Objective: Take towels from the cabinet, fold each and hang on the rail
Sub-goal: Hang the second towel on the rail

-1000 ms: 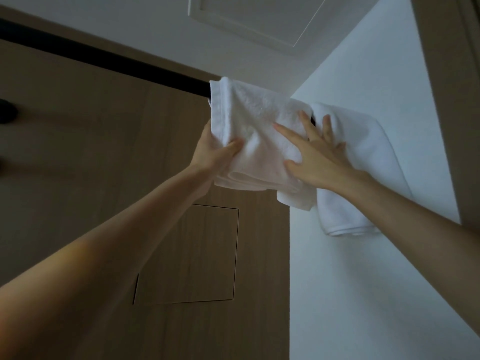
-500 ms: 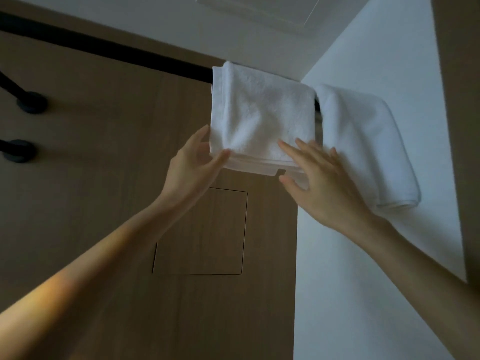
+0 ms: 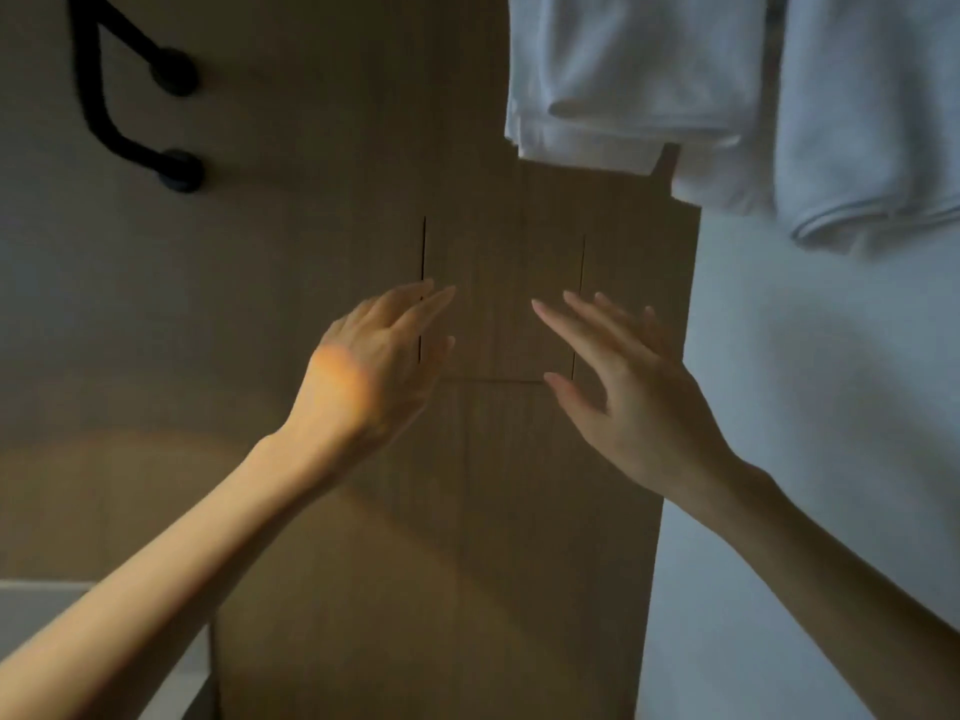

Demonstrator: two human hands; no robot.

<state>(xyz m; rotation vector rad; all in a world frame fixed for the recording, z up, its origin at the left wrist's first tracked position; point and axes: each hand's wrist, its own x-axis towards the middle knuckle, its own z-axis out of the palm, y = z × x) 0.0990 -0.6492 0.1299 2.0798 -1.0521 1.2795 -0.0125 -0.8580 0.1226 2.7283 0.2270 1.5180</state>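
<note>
A folded white towel (image 3: 634,75) hangs at the top of the view, its lower edge well above my hands. A second white towel (image 3: 862,111) hangs beside it on the right, against the white wall. The rail itself is out of frame. My left hand (image 3: 374,366) is open with fingers spread, below and left of the folded towel. My right hand (image 3: 628,387) is open too, fingers apart, directly below that towel. Neither hand touches any towel.
A brown wood-grain wall panel (image 3: 311,304) with a square access hatch (image 3: 498,304) is behind my hands. Black wall hooks (image 3: 176,122) stick out at the upper left. A white wall (image 3: 805,407) fills the right side. A pale ledge (image 3: 31,605) shows at the lower left.
Both hands have let go of the folded towel and dropped away from it. The view has tilted down, so the towels now sit at the top edge and the rail is gone from sight.
</note>
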